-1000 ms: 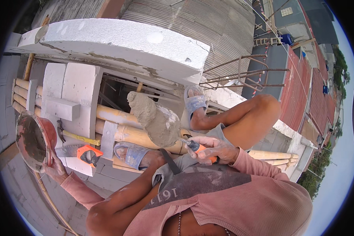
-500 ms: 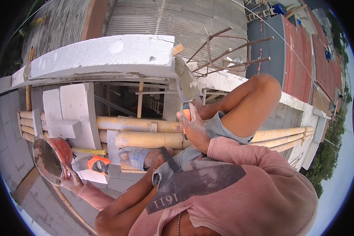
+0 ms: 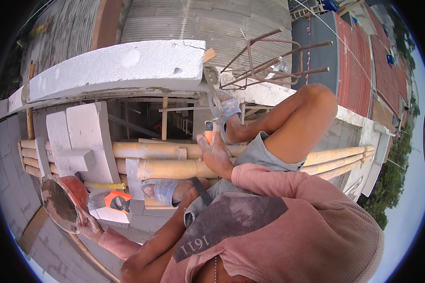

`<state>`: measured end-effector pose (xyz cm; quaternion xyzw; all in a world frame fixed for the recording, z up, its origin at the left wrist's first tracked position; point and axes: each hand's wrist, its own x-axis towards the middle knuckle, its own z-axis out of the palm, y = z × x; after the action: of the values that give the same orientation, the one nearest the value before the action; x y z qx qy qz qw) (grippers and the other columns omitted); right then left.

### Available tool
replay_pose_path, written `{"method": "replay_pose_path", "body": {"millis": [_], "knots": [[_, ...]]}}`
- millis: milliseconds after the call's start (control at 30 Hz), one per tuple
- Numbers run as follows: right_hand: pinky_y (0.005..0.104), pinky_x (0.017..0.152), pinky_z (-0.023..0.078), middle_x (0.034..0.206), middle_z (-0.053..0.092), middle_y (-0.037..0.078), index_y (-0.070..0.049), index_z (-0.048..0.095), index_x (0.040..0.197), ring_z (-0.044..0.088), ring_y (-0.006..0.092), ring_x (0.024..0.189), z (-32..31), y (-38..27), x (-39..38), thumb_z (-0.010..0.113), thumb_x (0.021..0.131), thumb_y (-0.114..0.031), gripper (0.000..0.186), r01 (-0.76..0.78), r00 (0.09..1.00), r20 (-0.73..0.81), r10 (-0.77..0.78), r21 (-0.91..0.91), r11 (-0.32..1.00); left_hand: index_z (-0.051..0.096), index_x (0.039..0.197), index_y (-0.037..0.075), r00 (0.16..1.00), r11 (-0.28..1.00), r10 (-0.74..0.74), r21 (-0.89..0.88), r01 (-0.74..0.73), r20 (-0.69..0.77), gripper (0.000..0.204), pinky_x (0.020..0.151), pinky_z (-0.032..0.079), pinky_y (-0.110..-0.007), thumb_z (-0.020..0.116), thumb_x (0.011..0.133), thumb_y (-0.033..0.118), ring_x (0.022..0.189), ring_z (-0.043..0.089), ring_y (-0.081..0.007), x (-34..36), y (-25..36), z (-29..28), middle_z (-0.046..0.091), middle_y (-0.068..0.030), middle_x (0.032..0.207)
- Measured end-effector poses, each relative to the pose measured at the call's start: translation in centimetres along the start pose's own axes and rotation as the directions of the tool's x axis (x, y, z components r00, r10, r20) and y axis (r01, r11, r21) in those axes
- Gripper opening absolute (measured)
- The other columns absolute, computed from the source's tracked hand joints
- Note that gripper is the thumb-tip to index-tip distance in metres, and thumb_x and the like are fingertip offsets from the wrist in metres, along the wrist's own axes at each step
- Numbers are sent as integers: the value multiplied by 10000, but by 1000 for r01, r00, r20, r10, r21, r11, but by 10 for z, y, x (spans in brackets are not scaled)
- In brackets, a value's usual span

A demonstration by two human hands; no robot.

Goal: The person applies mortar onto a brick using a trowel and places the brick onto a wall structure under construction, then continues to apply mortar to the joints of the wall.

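Observation:
My right hand (image 3: 218, 153) is closed round the orange and black handle of a trowel (image 3: 214, 94). Its narrow blade appears nearly edge-on, smeared with grey mortar, and its tip is at the right end of a long white block (image 3: 123, 63). Whether the blade touches the block I cannot tell. Low on the left, my left hand (image 3: 90, 228) grips the rim of a red bowl (image 3: 77, 187), tilted so the wet grey mortar (image 3: 56, 203) inside shows. A handsaw with an orange handle (image 3: 118, 200) lies close to the bowl.
Bent rusty rebar (image 3: 278, 61) juts up just right of the block's end. Bamboo poles (image 3: 179, 168) run under my legs, beside an opening (image 3: 148, 122) in the structure. More white blocks (image 3: 87, 129) stand at left. Corrugated roofs (image 3: 354, 66) lie beyond.
The trowel has turned from showing its mortar-covered face to nearly edge-on. My right hand has shifted slightly left and down; my left hand still holds the bowl.

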<state>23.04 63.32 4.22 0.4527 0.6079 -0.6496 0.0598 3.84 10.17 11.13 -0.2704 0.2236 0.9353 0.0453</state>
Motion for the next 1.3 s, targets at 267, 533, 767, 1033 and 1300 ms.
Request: {"method": "replay_pose_path", "body": {"millis": [267,533,767,1033,1300], "knots": [[467,1082,397,1473,289,370,78,84,1509,415,472,1327,5,-20,-4,522,1001,-250,747,-162,987,40,157,261,952,501,1318,-125,905,606,414,712,-355,98,412,986,550,-379,514,1000,137,1117,585,-315,59,103,-57,540,-228,1332],[296,566,523,1069,563,124,-30,301,1357,600,165,794,28,112,55,625,951,-195,545,81,969,-226,-102,-100,992,506,1317,-117,891,619,453,711,-333,22,425,977,549,-379,515,1003,168,1104,596,-311,67,54,-22,556,-223,1315],[495,878,471,1034,658,254,17,530,1197,645,427,955,46,86,95,723,871,-340,521,-197,963,-233,137,-260,945,510,1316,-111,887,598,462,734,-322,13,437,970,549,-379,515,1005,195,1093,607,-307,74,43,-25,570,-218,1299],[394,858,502,967,651,142,-51,548,1033,659,274,962,37,44,44,775,840,-354,425,-335,937,-140,321,-92,938,515,1316,-103,871,561,491,763,-321,6,451,961,549,-379,515,1008,226,1081,619,-303,93,52,-47,586,-213,1282],[442,1022,498,1074,607,68,-102,505,1076,604,228,1160,1,15,-5,689,943,-92,227,-586,807,391,444,425,690,519,1315,-96,785,500,619,785,-366,-28,466,953,549,-379,515,1011,257,1068,630,-298,64,34,-42,602,-208,1264]]}}
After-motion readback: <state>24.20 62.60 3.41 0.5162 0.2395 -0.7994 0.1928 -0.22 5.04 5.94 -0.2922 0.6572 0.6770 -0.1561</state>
